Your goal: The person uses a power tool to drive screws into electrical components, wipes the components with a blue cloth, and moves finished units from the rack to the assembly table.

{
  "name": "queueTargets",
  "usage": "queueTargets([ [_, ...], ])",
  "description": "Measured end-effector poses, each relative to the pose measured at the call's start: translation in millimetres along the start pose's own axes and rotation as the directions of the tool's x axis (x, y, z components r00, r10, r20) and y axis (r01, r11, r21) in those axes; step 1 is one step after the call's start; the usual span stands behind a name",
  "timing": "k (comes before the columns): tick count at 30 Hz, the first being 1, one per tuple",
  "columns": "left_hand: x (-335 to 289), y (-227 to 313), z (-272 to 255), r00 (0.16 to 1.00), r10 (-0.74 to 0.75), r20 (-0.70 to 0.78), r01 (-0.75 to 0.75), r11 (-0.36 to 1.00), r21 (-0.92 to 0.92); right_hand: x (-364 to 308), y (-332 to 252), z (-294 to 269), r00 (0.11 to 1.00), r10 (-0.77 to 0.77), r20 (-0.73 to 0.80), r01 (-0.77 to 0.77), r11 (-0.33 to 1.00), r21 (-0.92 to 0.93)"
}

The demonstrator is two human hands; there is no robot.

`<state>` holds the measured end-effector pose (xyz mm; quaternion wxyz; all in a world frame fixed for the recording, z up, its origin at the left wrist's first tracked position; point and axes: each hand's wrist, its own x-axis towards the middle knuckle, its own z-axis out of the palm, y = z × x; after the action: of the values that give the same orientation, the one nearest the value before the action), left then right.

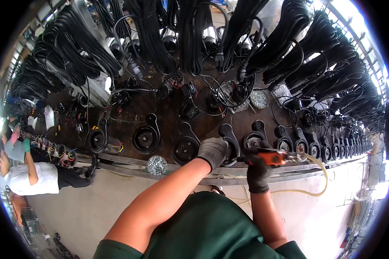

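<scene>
The left hand (213, 152), in dark-grey textured fabric, rests against a round-bodied, black housing (231, 140) at the bench's (168, 125) front edge; its grip I cannot tell. The dark-gloved right hand (259, 173) is wrapped around an orange-and-black power driver (272, 157) trailing a pale, yellowish hose (325, 177).

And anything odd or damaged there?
Nothing plainly damaged. One oddity: a round cluster of small silvery metal parts, left of the grey-gloved left hand, overlaps the grey metal edging of the brown bench, perhaps easily knocked.
</scene>
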<state>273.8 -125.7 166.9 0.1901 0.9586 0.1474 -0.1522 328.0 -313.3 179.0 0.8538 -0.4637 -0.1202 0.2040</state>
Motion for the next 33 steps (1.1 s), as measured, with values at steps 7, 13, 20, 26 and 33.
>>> queueTargets([
  [7, -25.9, -7.9, -0.3, 0.971, -0.066, -0.229, -0.075, 0.829, -0.555, 17.1, -68.6, -38.2, 0.993, 0.117, -0.004, -0.114, 0.971, 0.209],
  [13, -93.0, 1.7, 16.0, 0.97, -0.237, 0.049, -0.006, -0.224, -0.975, 18.5, -83.9, -26.8, 0.989, 0.14, 0.042, -0.146, 0.931, 0.336],
  [20, -107.5, 22.2, 28.7, 0.953, -0.191, 0.236, 0.184, -0.254, -0.95, 23.5, -71.0, -15.8, 0.964, 0.23, 0.138, -0.265, 0.889, 0.373],
  [26, -101.1, 44.5, 10.8, 0.967, -0.175, 0.183, 0.153, -0.173, -0.973, 25.0, -57.0, -12.4, 0.955, 0.223, 0.197, -0.28, 0.897, 0.343],
  [33, -98.7, 35.6, 15.9, 0.979, -0.085, 0.185, 0.156, -0.268, -0.951, 26.2, -54.4, -7.7, 0.948, 0.252, 0.191, -0.304, 0.896, 0.323],
])
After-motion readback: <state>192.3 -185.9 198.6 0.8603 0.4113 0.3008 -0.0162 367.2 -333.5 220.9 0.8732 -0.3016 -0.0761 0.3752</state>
